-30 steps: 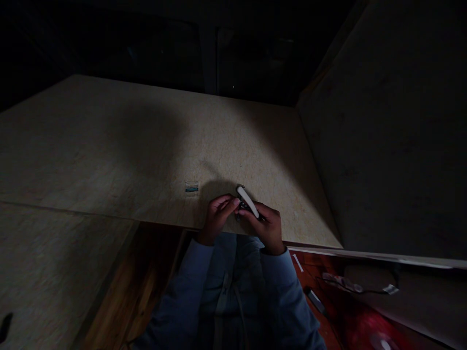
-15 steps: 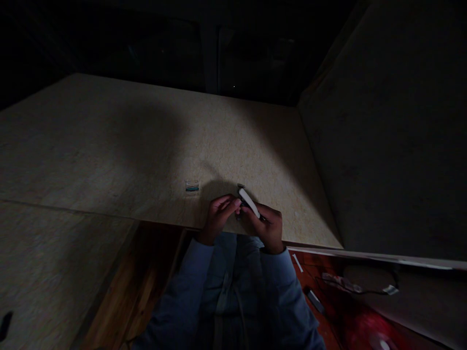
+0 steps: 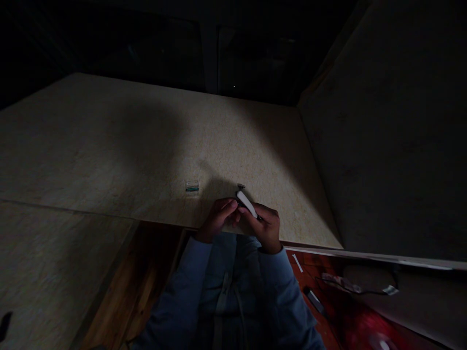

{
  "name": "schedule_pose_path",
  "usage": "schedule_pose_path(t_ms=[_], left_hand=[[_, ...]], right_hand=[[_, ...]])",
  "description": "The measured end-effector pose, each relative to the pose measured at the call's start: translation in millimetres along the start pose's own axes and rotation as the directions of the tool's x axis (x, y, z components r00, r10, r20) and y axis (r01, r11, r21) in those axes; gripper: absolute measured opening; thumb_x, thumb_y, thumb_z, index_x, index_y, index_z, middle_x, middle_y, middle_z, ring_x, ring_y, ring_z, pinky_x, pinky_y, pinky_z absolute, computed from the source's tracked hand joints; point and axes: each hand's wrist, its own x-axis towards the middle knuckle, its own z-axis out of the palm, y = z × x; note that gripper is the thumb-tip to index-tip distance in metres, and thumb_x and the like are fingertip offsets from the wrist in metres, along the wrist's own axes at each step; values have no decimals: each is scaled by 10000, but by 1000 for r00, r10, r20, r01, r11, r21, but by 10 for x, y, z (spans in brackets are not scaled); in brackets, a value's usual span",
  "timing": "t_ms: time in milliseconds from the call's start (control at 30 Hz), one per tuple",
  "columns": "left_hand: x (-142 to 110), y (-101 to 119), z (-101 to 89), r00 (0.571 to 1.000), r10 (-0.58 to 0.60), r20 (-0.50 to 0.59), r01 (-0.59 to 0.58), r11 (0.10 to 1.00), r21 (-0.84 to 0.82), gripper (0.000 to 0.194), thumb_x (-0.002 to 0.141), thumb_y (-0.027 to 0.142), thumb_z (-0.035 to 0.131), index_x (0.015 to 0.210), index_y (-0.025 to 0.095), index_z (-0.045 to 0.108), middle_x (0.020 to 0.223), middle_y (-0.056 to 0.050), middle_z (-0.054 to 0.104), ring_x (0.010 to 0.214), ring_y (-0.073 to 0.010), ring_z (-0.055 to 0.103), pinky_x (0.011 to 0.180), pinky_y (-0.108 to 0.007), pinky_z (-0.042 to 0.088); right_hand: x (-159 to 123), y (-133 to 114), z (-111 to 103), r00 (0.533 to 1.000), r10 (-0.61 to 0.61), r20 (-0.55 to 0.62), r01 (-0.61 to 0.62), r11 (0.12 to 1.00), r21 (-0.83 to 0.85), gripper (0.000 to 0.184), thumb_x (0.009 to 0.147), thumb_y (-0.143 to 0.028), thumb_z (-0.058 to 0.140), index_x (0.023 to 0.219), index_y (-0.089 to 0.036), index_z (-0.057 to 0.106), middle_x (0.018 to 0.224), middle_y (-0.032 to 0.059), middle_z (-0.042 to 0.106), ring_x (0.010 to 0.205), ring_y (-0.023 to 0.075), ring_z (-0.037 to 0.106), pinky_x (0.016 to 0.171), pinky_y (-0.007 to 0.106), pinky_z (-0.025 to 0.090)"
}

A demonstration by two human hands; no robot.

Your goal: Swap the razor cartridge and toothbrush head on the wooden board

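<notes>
we hold a small slim white oblong piece with a dark underside [image 3: 247, 203] in our right hand [image 3: 263, 224], the grip closed around its lower end so that the pale top sticks up and to the left. our left hand [image 3: 219, 218] is pressed in against it, the fingertips [image 3: 232, 204] pinched at the near end of the white piece. a moment ago there was a slight gap between the two hands; now they touch, knuckles almost together, and the white piece sits lower and a little further left than it did. the left grip is closed on something at that end, but it is too dark and small for us to tell whether it pinches the white piece itself or a tiny part attached to it.

both hands hover just over the near edge of the pale speckled chipboard bench [image 3: 109, 146], not resting on it. we judge that the fine work between the fingers is getting tighter and closer, rather than finished.

a small rectangular label with a blue-green stripe [image 3: 191, 186] lies flat on the bench just to the left of the hands, where it lay before. down to the right, on the reddish floor [image 3: 339, 316], lie a short white strip [image 3: 297, 262] and a dark flat tool [image 3: 314, 300], both well apart from the hands.
</notes>
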Motion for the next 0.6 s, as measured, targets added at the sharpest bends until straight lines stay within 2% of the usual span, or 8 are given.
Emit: schedule_pose_path(t_ms=[367, 500, 600], left_hand=[[-23, 45, 22, 999, -4, 39, 6, 999, -51, 567, 764, 689, 694, 646, 151, 562, 541, 9, 502, 489, -99, 447, 494, -253, 330], [-18, 22, 2, 998, 35, 50, -31, 997, -75, 563, 766, 669, 715, 625, 146, 561, 561, -3, 518, 540, -108, 457, 559, -268, 358], [-30, 20, 8, 998, 47, 43, -41, 989, -140, 519, 763, 626, 751, 682, 134, 609, 606, -13, 548, 585, -116, 483, 599, -271, 376]], right_hand=[[47, -22, 12, 998, -57, 12, 56, 996, 66, 174, 947, -275, 651, 911, -234, 816, 690, -4, 754, 648, 151, 705, 686, 245, 556], [58, -27, 5, 999, -8, 38, 6, 997, 71, 211, 943, -338, 655, 865, -219, 812, 688, 6, 752, 655, 157, 704, 688, 251, 558], [60, -40, 2, 997, 40, 60, -45, 996, 73, 251, 930, -364, 668, 775, -209, 792, 683, 12, 749, 655, 158, 698, 698, 252, 554]])
